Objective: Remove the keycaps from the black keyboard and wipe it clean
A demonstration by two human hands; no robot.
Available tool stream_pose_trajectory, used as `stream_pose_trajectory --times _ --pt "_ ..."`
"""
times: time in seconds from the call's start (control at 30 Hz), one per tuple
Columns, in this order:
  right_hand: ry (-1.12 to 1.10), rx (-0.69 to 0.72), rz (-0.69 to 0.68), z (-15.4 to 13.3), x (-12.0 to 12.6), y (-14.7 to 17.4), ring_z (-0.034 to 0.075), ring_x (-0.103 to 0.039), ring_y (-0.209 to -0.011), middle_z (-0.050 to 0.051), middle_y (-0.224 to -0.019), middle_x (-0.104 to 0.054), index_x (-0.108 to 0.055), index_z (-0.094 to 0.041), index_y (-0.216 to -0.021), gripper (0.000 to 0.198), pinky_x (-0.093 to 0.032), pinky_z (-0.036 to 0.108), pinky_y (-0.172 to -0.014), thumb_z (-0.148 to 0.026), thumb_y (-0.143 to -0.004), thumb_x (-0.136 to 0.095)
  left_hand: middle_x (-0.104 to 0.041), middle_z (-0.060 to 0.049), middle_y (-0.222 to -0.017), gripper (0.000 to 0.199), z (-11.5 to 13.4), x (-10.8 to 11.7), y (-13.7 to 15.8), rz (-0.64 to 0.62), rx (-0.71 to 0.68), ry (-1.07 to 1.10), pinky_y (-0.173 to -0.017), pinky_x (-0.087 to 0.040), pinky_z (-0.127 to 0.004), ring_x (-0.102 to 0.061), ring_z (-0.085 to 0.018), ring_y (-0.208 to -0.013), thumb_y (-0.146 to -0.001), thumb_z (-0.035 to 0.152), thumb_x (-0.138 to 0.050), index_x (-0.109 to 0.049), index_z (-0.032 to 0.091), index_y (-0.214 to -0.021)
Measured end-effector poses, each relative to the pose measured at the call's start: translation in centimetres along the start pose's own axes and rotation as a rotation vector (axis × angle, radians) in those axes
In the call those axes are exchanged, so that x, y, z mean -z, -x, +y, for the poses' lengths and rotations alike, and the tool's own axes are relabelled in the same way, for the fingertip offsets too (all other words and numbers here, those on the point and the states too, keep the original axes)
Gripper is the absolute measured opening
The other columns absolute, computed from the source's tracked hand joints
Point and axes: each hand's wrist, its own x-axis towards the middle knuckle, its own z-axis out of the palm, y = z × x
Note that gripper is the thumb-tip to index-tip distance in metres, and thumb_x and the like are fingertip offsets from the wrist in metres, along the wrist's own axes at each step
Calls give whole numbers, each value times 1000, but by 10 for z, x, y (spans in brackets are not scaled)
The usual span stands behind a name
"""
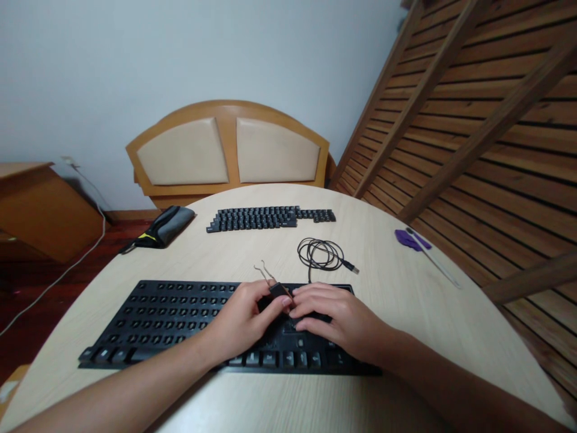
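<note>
A black keyboard lies in front of me with most of its keycaps off and the switches bare. Keycaps still sit along its front row. My left hand rests over its middle, thumb and fingers closed on a wire keycap puller, whose two hooked wires point away from me. Right beside it, my right hand bends over the keyboard's right part. Its fingertips are drawn together close to the puller's near end; whatever they grip is too small or hidden to name.
Loose black keycaps stand in rows at the table's back. A coiled USB cable lies behind the keyboard. To the left is a dark pouch; to the right, a purple cloth with a thin white stick. The table is round-edged.
</note>
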Motion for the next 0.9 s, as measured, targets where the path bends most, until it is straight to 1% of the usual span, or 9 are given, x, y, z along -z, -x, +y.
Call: stream_pose_trajectory --times 0.13,0.27,0.4,0.5,0.57,0.63,0.7,0.8,0.9 --pt "32 -28 39 -3 2 0 20 -62 -102 8 -106 -68 -72 -20 -98 14 -50 37 -91 -30 -95 -62 -71 -4 -80 26 -3 -1 -1 50 13 -41 -74 -48 -30 -64 -18 -78 -98 32 -53 -69 16 -85" --pt "-40 -49 114 -3 4 -1 19 -64 -96 6 -100 -69 -70 -21 -98 11 -51 36 -89 -29 -94 -63 -71 -4 -80 27 -7 -2 -3 88 59 -29 -75 -49 -31 -64 -18 -78 -98 34 -53 -68 17 -84" --pt "-28 -211 208 7 11 -3 19 -66 -96 4 -99 -71 -69 -23 -101 11 -53 35 -88 -28 -94 -62 -71 -4 -79 29 -8 -2 -4 87 56 -33 -74 -49 -31 -65 -18 -77 -98 35 -52 -68 17 -83" --pt "38 -335 322 22 19 -8 19 -66 -96 7 -108 -71 -69 -22 -111 20 -54 35 -87 -26 -93 -62 -71 -4 -79 28 -7 -2 -4 84 48 -31 -74 -49 -30 -65 -18 -77 -99 33 -51 -67 17 -83" --pt "99 -376 367 35 26 -14 19 -67 -91 8 -109 -71 -69 -20 -114 24 -54 36 -85 -25 -92 -62 -72 -4 -79 29 -7 -2 -4 79 47 -31 -74 -49 -30 -65 -18 -78 -99 33 -50 -67 17 -83" --pt "182 -390 367 50 32 -21 19 -67 -90 8 -107 -72 -71 -19 -110 22 -53 36 -85 -23 -91 -61 -72 -4 -80 29 -7 -2 -4 72 48 -37 -75 -48 -31 -65 -19 -79 -99 34 -50 -67 17 -82" --pt "280 -391 345 66 39 -30 20 -67 -94 8 -108 -73 -72 -19 -108 21 -52 35 -89 -21 -91 -61 -71 -5 -80 30 -7 -3 -5 67 49 -52 -74 -48 -31 -65 -19 -79 -98 35 -51 -67 17 -81" --pt "448 -450 278 86 47 -45 20 -68 -94 8 -112 -73 -72 -17 -112 24 -50 33 -90 -21 -92 -59 -71 -5 -79 30 -7 -2 -5 57 47 -62 -74 -48 -31 -64 -19 -78 -98 35 -51 -67 17 -81" --pt "510 -499 241 99 51 -60 20 -69 -92 8 -108 -75 -72 -16 -111 24 -50 32 -90 -19 -92 -59 -71 -5 -80 31 -7 -2 -5 51 53 -55 -74 -47 -32 -64 -19 -78 -98 36 -50 -67 16 -81"
